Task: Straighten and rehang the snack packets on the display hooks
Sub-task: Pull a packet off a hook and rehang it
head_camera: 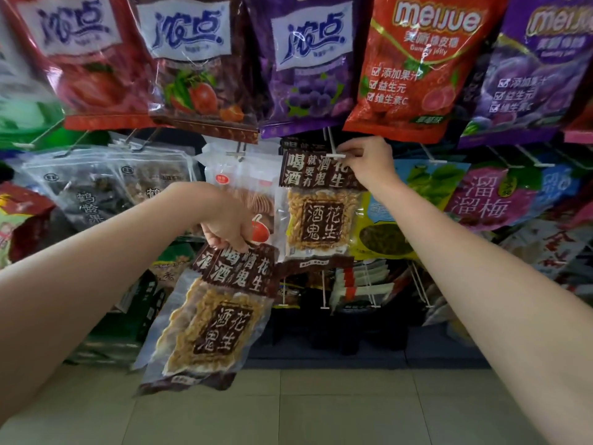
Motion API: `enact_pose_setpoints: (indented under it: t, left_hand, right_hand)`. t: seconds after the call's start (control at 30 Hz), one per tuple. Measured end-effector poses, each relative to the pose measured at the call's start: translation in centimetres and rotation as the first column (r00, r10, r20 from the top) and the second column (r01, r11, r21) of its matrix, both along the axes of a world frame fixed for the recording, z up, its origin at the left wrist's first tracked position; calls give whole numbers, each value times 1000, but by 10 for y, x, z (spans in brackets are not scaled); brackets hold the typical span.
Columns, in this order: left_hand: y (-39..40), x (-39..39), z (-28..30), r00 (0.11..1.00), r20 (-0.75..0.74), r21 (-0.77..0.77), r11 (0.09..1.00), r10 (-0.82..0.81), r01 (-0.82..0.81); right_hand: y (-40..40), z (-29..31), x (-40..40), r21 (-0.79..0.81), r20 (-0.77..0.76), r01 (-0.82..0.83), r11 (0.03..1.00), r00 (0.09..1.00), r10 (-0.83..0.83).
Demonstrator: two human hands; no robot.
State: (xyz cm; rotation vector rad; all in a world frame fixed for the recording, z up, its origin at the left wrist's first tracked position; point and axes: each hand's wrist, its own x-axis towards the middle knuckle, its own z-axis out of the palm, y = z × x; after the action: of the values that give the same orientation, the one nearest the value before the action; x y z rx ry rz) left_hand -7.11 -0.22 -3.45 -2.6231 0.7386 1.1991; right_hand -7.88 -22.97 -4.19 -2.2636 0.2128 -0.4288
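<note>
Soft even indoor light, glare on glossy top packets (308,59), blurred bowed edges, dim lower shelves (340,338)

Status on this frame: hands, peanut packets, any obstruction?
Left hand gripping loose peanut packets by their headers. Right hand pinching hung packet at hook tip. Red gummy bag overhangs the hook.

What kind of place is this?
Most likely a small shop's snack aisle: rows of sweet bags hang from wire display hooks, and a hand is hanging a peanut packet.

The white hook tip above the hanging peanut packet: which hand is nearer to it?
Right. The right hand pinches the packet header at the hook tip; the left hand is lower-left, gripping loose peanut packets.
</note>
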Motion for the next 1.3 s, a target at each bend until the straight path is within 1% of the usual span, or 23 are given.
enact_pose_setpoints:
  t: [0.17, 0.3, 0.4, 0.53, 0.6, 0.63, 0.67, 0.73, 0.77, 0.8, 0.83, 0.87, 0.9, 0.93, 0.97, 1.0, 1.03, 1.1, 1.13, 1.17, 1.3]
  left_hand:
    - [0, -4, 8, 999, -44, 47, 999, 9, -7]
    - [-6, -9, 14, 998, -61, 63, 998, 26, -22]
    - [-8, -13, 15, 995, -91, 55, 998, 39, -34]
    - [-5, -15, 16, 994, -91, 14, 998, 55, -54]
    - [-3, -15, 18, 993, -100, -21, 997, 68, -70]
    - [-4, -16, 20, 992, -106, -39, 997, 65, -69]
    - [-5, -16, 22, 993, -104, -60, 997, 50, -57]
    - [-7, -17, 25, 997, -75, -111, 994, 6, -14]
    - [-9, -17, 26, 999, -49, -143, 990, -12, 4]
    - [-11, -16, 25, 999, -28, -190, 982, -22, 16]
    - [-12, -14, 22, 1000, -10, -243, 970, -22, 19]
    - [-13, -11, 18, 1000, 23, -307, 951, -13, 20]
    - [-16, -9, 14, 997, 72, -375, 927, -2, 29]
    - [-19, -8, 10, 992, 129, -427, 903, 12, 45]
    - [-24, -7, 6, 983, 181, -470, 880, 27, 62]
    - [-29, -7, 3, 974, 223, -509, 857, 44, 77]
    - [-35, -8, 1, 964, 259, -539, 837, 65, 89]
    - [-45, -8, -2, 944, 314, -577, 809, 97, 108]
    - [-49, -7, -3, 939, 328, -589, 800, 107, 114]
    - [-52, -6, -4, 933, 340, -592, 797, 118, 114]
    - [-57, 0, -5, 891, 407, -604, 791, 203, 95]
  right_hand:
    - [0, -3, 3, -26, 38, 8, 1000, 999, -7]
    - [0, -5, 2, 35, 75, 13, 999, 997, -16]
    - [3, -6, 3, 39, 76, 40, 998, 996, -43]
    - [9, -9, 11, 84, 63, 116, 990, 991, -122]
    - [12, -14, 17, 47, 45, 148, 988, 988, -151]
    - [13, -18, 17, -9, 54, 168, 986, 984, -167]
    - [15, -23, 15, -85, 85, 186, 979, 980, -178]
    - [19, -35, -1, -209, 219, 207, 956, 962, -160]
    - [22, -42, -15, -217, 295, 209, 953, 945, -140]
    - [26, -49, -29, -193, 338, 183, 964, 935, -110]
    - [28, -55, -43, -126, 325, 108, 986, 944, -62]
    - [28, -54, -55, -11, 234, 5, 1000, 972, -3]
    - [26, -51, -62, 138, 92, -94, 986, 992, 82]
    - [22, -46, -67, 256, -24, -162, 953, 984, 174]
    - [15, -41, -70, 276, -99, -209, 938, 965, 244]
    - [7, -37, -71, 208, -138, -250, 946, 950, 281]
    - [0, -33, -70, 97, -169, -273, 957, 943, 286]
    - [-10, -28, -65, -142, -233, -264, 954, 946, 227]
    - [-13, -27, -62, -208, -240, -263, 942, 947, 212]
    - [-15, -25, -58, -241, -241, -265, 934, 948, 207]
    - [-17, -12, -45, -259, -216, -245, 934, 957, 191]
